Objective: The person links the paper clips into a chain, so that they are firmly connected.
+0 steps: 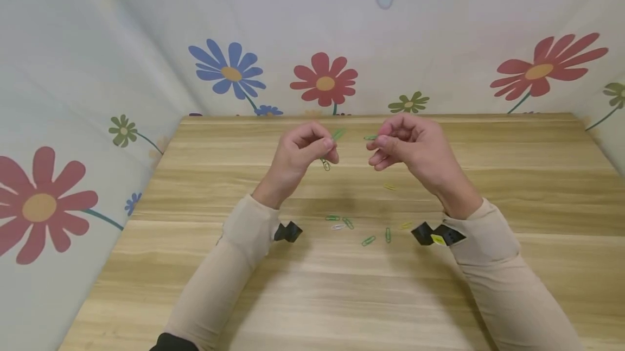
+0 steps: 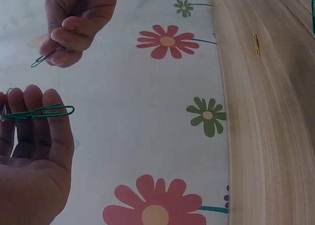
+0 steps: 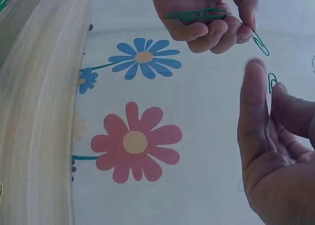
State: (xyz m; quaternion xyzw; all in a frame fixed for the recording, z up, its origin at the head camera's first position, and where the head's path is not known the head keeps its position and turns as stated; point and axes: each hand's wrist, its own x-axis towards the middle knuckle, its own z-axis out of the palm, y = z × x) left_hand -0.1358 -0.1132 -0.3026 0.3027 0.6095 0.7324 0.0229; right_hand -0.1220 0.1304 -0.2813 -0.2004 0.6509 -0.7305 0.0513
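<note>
My left hand (image 1: 305, 153) pinches a green paper clip (image 3: 261, 43) between thumb and forefinger, its free end pointing toward the right hand. More green paper clips (image 2: 37, 112), which look linked in a chain, lie across that hand's fingers; a loop of a clip (image 1: 326, 165) dangles below it in the head view. Facing it across a small gap, my right hand (image 1: 420, 145) pinches a single green paper clip (image 3: 272, 81) by thumb and forefinger, with its tip sticking out toward the left hand. Both hands are raised over the far part of the wooden table (image 1: 205, 177).
Between the forearms lie loose paper clips: several green ones (image 1: 368, 241), a white one (image 1: 337, 227) and yellow ones (image 1: 389, 187). Black wrist cameras (image 1: 289, 231) sit on both sleeves. A flower-printed curtain (image 1: 273, 14) stands behind the table's back edge.
</note>
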